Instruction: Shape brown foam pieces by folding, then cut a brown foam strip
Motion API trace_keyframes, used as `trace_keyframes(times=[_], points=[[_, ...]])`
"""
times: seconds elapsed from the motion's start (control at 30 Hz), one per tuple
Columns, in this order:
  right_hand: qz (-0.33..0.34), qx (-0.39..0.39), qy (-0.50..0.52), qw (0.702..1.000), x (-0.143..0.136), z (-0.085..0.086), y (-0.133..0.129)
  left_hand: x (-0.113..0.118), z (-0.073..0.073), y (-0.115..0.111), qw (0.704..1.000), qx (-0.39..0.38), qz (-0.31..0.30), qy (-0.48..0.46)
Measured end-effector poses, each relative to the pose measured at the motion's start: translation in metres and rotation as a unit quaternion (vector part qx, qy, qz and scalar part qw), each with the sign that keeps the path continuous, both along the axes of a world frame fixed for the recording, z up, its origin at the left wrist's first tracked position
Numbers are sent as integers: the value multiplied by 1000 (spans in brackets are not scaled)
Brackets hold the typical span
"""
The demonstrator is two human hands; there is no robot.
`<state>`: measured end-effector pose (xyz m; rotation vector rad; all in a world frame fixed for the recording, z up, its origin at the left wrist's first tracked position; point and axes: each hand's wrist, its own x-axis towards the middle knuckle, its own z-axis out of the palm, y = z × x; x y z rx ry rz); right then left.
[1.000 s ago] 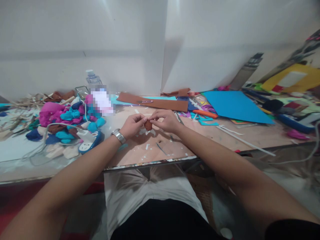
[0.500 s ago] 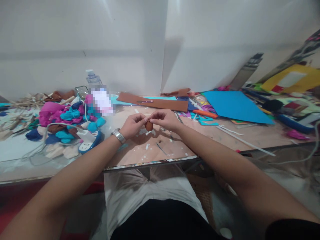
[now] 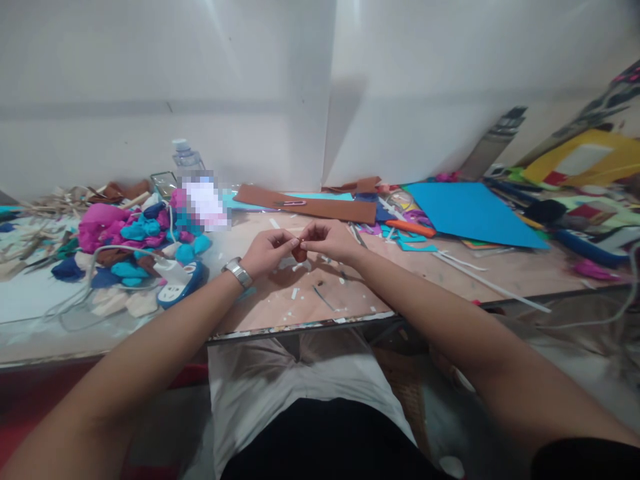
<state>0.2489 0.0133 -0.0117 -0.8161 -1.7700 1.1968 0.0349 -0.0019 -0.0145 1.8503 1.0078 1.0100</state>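
Observation:
My left hand [image 3: 267, 251] and my right hand [image 3: 333, 241] meet over the middle of the wooden table [image 3: 450, 277]. Together they pinch a small brown foam piece [image 3: 299, 253] between their fingertips, a little above the tabletop. A metal watch [image 3: 237, 272] sits on my left wrist. Small white scraps [image 3: 295, 292] lie on the table just below my hands. A long brown foam strip [image 3: 310, 205] lies flat behind them.
A pile of pink, teal and blue crumpled pieces [image 3: 130, 233] fills the left side, with a white and blue power strip [image 3: 177, 283] and its cable. A water bottle [image 3: 186, 157] stands at the back. A blue sheet [image 3: 470, 213], orange cutter [image 3: 410, 228] and colourful clutter occupy the right.
My fingertips have drawn slightly closer around the brown piece, which now hangs a bit higher between them. My arms have stayed where they were.

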Motion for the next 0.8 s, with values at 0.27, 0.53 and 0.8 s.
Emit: trace_keyframes(times=[0.27,0.53,0.8], points=[[-25,8,-33,999,-1,5,-4,1,1,-1,1000,23,3,6],[-31,50,-44,997,-2,7,-4,0,3,0,999,44,7,13],[-82,85,-97,988,-3,8,-6,-1,-2,5,998,47,18,25]])
